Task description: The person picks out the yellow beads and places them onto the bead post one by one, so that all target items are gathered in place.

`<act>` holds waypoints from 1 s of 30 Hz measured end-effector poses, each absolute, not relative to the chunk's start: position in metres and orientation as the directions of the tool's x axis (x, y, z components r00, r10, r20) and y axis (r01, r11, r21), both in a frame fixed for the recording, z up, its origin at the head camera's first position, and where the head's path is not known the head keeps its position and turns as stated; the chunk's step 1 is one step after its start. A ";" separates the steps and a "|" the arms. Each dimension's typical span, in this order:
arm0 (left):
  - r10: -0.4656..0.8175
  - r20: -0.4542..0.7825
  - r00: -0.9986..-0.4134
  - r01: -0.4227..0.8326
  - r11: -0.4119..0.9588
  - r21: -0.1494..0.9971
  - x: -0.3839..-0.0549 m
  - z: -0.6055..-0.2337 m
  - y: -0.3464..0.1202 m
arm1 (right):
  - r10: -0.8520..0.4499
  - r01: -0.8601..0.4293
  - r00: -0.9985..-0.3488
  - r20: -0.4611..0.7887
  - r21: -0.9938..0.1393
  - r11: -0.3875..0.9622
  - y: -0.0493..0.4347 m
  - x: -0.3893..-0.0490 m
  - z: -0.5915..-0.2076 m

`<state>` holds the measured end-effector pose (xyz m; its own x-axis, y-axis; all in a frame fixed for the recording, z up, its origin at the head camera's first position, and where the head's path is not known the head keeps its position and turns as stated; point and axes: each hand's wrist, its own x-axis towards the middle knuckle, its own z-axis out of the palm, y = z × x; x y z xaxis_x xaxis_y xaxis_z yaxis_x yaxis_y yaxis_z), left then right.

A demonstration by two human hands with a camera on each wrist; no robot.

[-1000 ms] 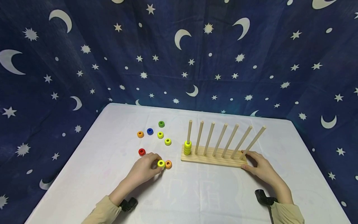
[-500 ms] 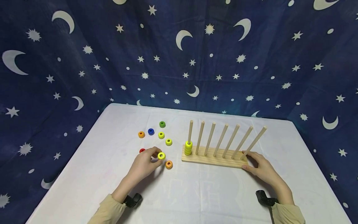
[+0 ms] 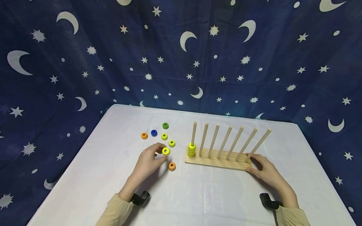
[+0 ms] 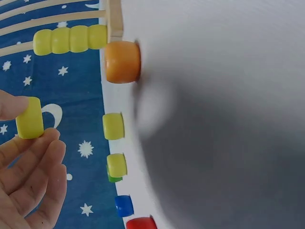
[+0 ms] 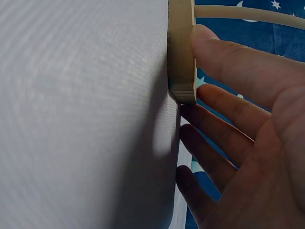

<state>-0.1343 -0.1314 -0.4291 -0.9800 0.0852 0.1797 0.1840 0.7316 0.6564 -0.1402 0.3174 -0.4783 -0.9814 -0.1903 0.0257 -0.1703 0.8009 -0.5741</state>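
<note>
In the head view my left hand (image 3: 149,160) pinches a yellow bead (image 3: 166,151) between thumb and fingers, raised over the table. The left wrist view shows that bead (image 4: 29,118) with its flat side against the thumb. To the right lies a wooden peg stand (image 3: 217,163) with a row of upright pegs. Several yellow beads (image 3: 191,150) are stacked on its leftmost peg; the other pegs are bare. My right hand (image 3: 267,171) holds the stand's right end, thumb at the front edge and index finger behind, as the right wrist view of the base (image 5: 182,57) confirms.
Loose beads lie on the white table: an orange bead (image 3: 172,166), two yellow ones, a blue bead (image 3: 154,133), a green bead (image 3: 165,126) and another orange bead (image 3: 144,136). A red bead (image 4: 141,223) shows in the left wrist view. Behind hangs a starry curtain (image 3: 169,47).
My left hand has lifted the yellow bead from beside the front orange bead and carried it away from me, now covering the red bead in the head view. The right hand stays put.
</note>
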 end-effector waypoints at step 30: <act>0.045 0.332 -0.942 0.295 0.581 0.759 -0.149 -0.396 -0.098 | -0.194 -0.169 -0.981 0.018 -0.575 0.801 0.316 -0.139 -0.476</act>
<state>-0.1487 -0.0982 -0.3963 -0.9423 0.0448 0.3317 0.2947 0.5809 0.7588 -0.1392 0.3159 -0.4763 -0.9809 -0.1936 0.0183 -0.1687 0.8008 -0.5747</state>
